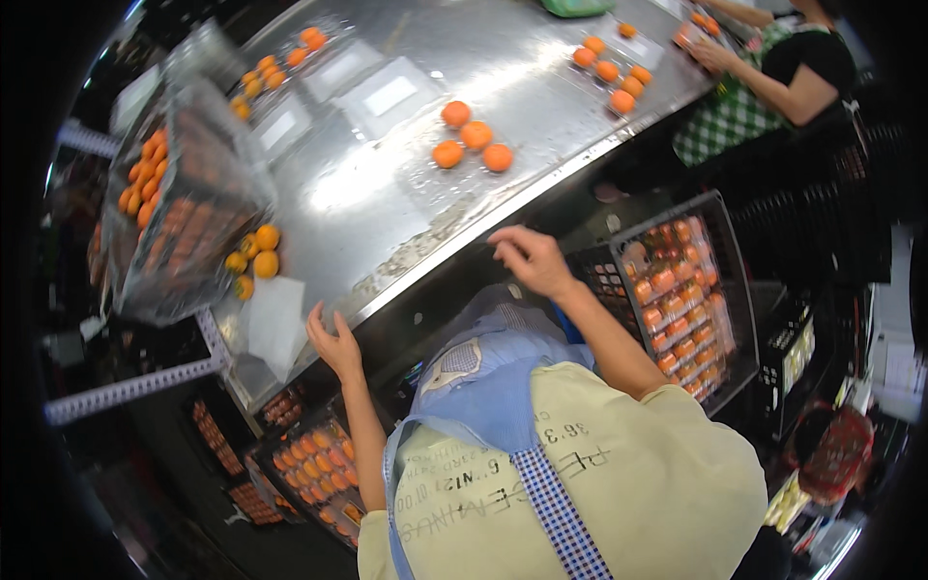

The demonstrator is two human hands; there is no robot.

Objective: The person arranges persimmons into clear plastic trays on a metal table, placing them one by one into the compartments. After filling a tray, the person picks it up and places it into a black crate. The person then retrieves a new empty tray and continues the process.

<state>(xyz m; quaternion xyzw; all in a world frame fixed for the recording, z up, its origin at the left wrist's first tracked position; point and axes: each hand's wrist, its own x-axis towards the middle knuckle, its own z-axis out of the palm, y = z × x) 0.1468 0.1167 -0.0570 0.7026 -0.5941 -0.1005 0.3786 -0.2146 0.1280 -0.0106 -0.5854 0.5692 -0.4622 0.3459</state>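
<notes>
My left hand (335, 342) is at the near edge of a metal table (319, 181), fingers spread and nothing held. Beside it lies a white sheet (275, 322), with several yellow-orange fruits (266, 250) just beyond. My right hand (535, 262) hovers off the table's front edge, fingers loosely bent, with no object visible in it. Farther in on the metal, several round orange fruits (476, 135) sit in a group on a clear plastic tray (442, 185). Clear trays with white pads (391, 94) are spread out behind them.
A plastic-lined crate (196, 210) of orange fruits stands at the left. Black crates of packed fruit (681, 304) are to my right and packs of fruit (319, 464) at lower left. Another person (776, 87) handles a pack across the far right, near more fruits (607, 71).
</notes>
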